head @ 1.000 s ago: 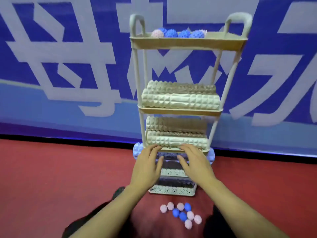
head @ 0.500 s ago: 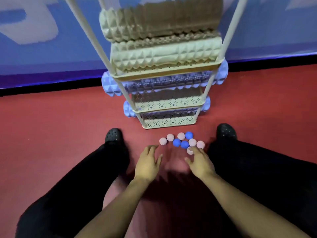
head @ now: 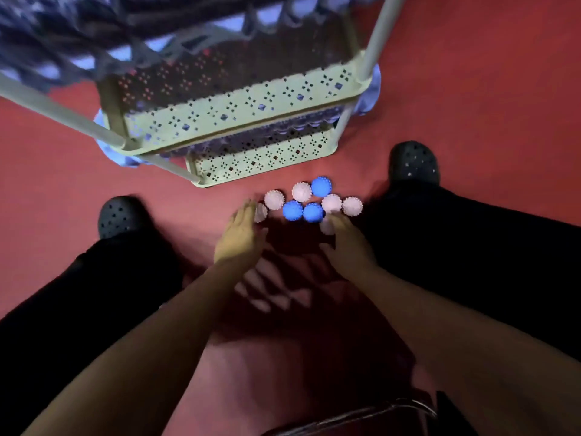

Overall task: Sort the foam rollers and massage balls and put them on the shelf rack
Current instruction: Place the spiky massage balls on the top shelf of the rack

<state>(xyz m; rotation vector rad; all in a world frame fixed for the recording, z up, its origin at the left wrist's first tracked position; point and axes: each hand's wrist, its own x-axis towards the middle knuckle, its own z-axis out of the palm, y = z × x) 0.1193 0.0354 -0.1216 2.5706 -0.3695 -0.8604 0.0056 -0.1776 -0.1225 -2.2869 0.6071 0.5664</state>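
Both forearms reached down between the person's black-trousered legs. The left hand (head: 240, 236) lay flat with its fingers straight, its tips touching a pink spiky ball (head: 260, 212). The right hand (head: 349, 245) was spread and relaxed, its fingers over another pink ball (head: 327, 226) without clearly gripping it. Just beyond the fingertips sat the cluster of massage balls (head: 311, 201) on the red floor (head: 471, 89), three blue among pink ones. Black clogs (head: 413, 162) stood at either side. Farther off rose the cream shelf rack (head: 239, 111), with blue foam rollers (head: 369, 89) in its lowest tiers.
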